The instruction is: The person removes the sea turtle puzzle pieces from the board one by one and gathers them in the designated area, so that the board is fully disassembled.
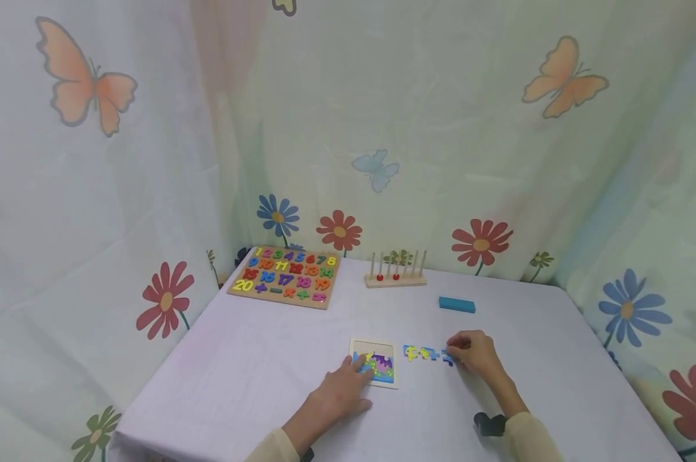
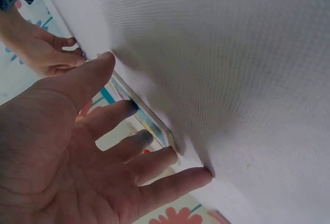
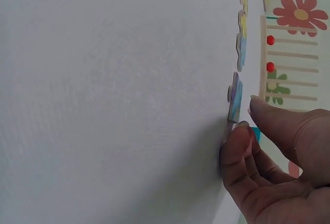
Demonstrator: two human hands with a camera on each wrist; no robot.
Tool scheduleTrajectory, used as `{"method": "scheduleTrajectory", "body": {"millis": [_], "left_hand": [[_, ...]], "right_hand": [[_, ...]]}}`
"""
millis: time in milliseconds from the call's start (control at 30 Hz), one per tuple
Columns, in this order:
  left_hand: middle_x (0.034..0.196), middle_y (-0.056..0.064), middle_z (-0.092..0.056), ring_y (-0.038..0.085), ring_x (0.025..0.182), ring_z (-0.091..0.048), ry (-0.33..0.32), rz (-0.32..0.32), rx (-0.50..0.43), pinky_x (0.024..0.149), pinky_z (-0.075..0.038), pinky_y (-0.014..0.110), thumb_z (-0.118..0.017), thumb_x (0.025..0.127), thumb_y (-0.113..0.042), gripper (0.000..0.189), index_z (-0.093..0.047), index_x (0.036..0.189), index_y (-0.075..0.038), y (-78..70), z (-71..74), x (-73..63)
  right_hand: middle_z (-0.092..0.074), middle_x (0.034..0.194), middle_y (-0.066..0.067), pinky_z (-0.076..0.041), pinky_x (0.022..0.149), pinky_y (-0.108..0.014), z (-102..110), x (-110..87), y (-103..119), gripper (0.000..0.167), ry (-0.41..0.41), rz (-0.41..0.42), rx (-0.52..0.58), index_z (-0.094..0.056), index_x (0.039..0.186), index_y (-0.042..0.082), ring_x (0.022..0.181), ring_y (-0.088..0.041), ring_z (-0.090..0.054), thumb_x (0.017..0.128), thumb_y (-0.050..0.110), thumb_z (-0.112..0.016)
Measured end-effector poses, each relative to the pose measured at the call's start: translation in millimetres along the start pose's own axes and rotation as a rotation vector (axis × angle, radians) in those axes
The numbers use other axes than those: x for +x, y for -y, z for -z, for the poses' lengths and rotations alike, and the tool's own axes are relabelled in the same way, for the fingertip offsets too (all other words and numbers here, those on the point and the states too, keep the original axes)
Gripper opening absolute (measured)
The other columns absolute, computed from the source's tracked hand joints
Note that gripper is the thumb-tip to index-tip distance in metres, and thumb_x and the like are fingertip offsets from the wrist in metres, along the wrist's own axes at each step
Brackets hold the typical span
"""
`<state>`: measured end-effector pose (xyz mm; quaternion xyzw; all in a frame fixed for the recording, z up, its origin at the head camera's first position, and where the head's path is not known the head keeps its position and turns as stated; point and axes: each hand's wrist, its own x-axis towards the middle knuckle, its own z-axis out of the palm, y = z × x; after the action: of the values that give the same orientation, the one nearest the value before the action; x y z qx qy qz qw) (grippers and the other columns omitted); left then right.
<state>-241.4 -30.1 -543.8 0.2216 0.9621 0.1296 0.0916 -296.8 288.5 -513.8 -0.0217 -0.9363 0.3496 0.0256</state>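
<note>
Board [image 1: 280,297] reads 1–20; L hand [image 1: 341,388] splayed on puzzle [image 1: 377,348], R hand [image 1: 474,351] at pc. [image 3: 235,100], grip unclear.

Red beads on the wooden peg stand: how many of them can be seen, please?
2. Seen from the head camera, one red bead is toward the left end of the wooden peg stand, the other bead around its middle. No others show.

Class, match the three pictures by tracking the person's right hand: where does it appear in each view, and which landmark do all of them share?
Head: right hand right of centre, below mid-height, at the right end of the row of puzzle pieces.
Left wrist: upper left, beyond the left hand.
Right wrist: lower right, reaching in from the right edge.
Shared landmark: white tablecloth.
</note>
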Motion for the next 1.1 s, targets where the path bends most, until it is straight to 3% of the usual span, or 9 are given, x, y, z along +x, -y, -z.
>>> {"method": "scheduleTrajectory", "body": {"millis": [167,333,533,700,833,1100], "left_hand": [[0.171,0.006,-0.042,0.036,0.158,-0.039,0.026,0.009,0.013,0.109,-0.051,0.068,-0.077,0.100,-0.042,0.060,-0.060,0.155,-0.023,-14.0,25.2,-15.5],[0.168,0.003,-0.048,0.037,0.156,-0.041,0.025,0.007,0.031,0.111,-0.052,0.063,-0.077,0.101,-0.042,0.057,-0.062,0.153,-0.024,-20.5,41.0,-26.5],[0.158,-0.002,-0.059,0.028,0.150,-0.051,-0.020,-0.050,0.130,0.109,-0.056,0.054,-0.076,0.100,-0.046,0.056,-0.065,0.150,-0.022,-19.1,35.1,-30.7],[0.127,-0.003,-0.074,0.016,0.115,-0.070,-0.118,-0.118,0.229,0.086,-0.063,0.034,-0.079,0.097,-0.049,0.046,-0.075,0.130,-0.017,-21.5,26.7,-32.7],[0.116,-0.003,-0.075,0.013,0.108,-0.069,-0.158,-0.144,0.243,0.080,-0.063,0.030,-0.081,0.096,-0.048,0.040,-0.078,0.118,-0.016,-23.9,26.9,-34.8],[0.105,0.000,-0.074,0.012,0.100,-0.067,-0.161,-0.184,0.194,0.078,-0.062,0.031,-0.079,0.099,-0.042,0.032,-0.078,0.108,-0.010,-16.6,19.3,-29.2]], "right_hand": [[-0.073,0.093,-0.012,-0.056,0.060,-0.026,5,-2.9,5,0.017,-0.024,0.006,0.031,-0.075,0.112,-0.006,0.077,-0.021,-0.063,0.102,0.007,-0.072],[-0.075,0.096,-0.011,-0.054,0.064,-0.019,9,-8.8,25,0.020,-0.078,0.139,0.025,-0.076,0.113,-0.004,0.082,-0.022,-0.064,0.104,0.013,-0.073],[-0.077,0.096,-0.007,-0.056,0.068,-0.018,-1,-20.6,65,0.013,-0.064,0.288,0.066,-0.078,0.111,0.001,0.081,-0.019,-0.066,0.101,0.010,-0.077],[-0.074,0.088,0.002,-0.056,0.065,-0.020,-27,-26.1,94,0.010,0.045,0.377,0.091,-0.080,0.107,0.005,0.076,-0.012,-0.062,0.100,0.012,-0.079],[-0.070,0.083,0.005,-0.054,0.064,-0.020,-49,-26.5,107,0.010,0.126,0.442,0.093,-0.080,0.106,0.005,0.074,-0.011,-0.060,0.100,0.013,-0.079],[-0.066,0.079,0.002,-0.052,0.060,-0.019,-82,-22.6,114,0.016,0.239,0.400,0.154,-0.078,0.110,0.000,0.068,-0.012,-0.059,0.096,0.008,-0.082]]}}
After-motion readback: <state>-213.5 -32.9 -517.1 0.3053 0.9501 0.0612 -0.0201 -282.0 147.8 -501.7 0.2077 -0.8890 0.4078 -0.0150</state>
